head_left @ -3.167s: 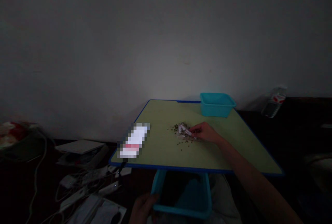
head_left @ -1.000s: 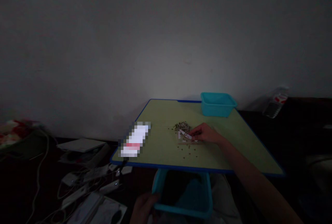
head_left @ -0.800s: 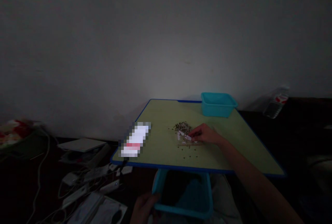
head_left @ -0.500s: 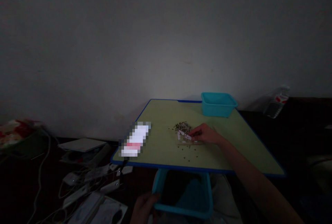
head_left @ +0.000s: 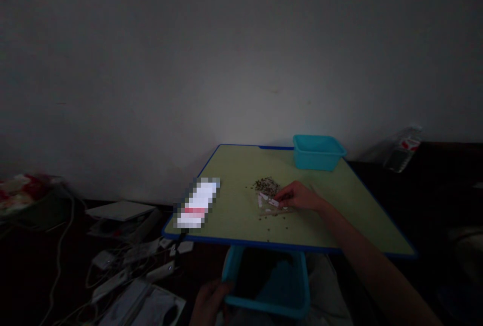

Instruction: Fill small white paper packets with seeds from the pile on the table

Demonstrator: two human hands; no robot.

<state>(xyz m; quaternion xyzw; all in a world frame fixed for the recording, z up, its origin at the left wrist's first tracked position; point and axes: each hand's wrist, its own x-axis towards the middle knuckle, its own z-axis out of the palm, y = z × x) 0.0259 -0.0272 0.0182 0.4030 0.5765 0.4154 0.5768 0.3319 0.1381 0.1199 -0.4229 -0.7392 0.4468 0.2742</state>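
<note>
Right hand (head_left: 298, 196), fingers pinching white piece (head_left: 269, 199) at nine o'clock, dark grains (head_left: 265, 184) at eleven, left hand (head_left: 211, 297) gripping nearer tub (head_left: 266, 307).

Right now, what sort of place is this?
Probably a dim room in a home: a small table near a plain wall, loose cables at the left, and a plastic bottle at the right.

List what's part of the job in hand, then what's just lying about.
In use: left hand, near tub, right hand, white-marked piece, dark bits, table.

Lying about: bottle, cables, pixelated screen; probably far tub, untouched.
</note>
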